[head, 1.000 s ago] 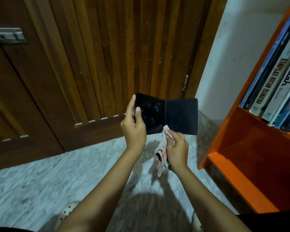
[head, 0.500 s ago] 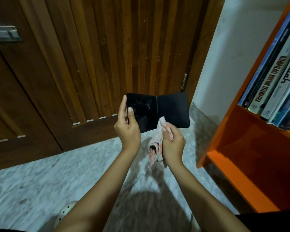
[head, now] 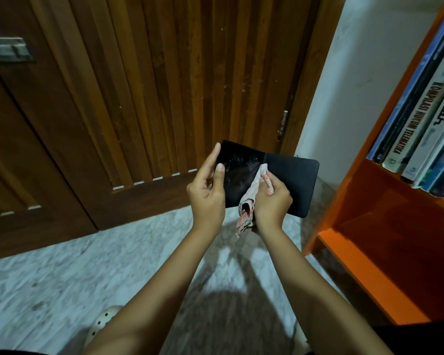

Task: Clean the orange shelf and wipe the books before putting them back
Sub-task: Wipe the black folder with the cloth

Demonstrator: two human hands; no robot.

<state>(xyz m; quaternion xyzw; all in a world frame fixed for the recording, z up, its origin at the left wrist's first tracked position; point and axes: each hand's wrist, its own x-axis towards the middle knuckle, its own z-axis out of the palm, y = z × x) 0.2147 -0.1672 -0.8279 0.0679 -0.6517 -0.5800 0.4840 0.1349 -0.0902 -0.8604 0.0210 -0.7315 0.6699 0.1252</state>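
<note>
Over the marble floor (head: 62, 278), seen from the head camera, we hold an open black book (head: 297, 180) out in front of us. Its two covers are spread wide and face us, low against the wooden door (head: 164, 85). Our left hand (head: 207, 193) grips the book's left edge, thumb on the near face and fingers behind it. Pale dusty smears mark the left cover.

Our right hand (head: 272, 201) is curled round a crumpled pink-and-white cloth (head: 248, 199). It presses the cloth's upper end to the book just beside the spine, and the rest of the cloth hangs below the hand.

To the right stands the orange shelf (head: 349, 180), its lower compartment in shadow. On the level above, a row of books (head: 420, 119) leans with spines toward us. A white wall (head: 344, 73) lies between the door and the shelf. A pale perforated shoe (head: 100, 324) shows near the lower edge, beside our left forearm.
</note>
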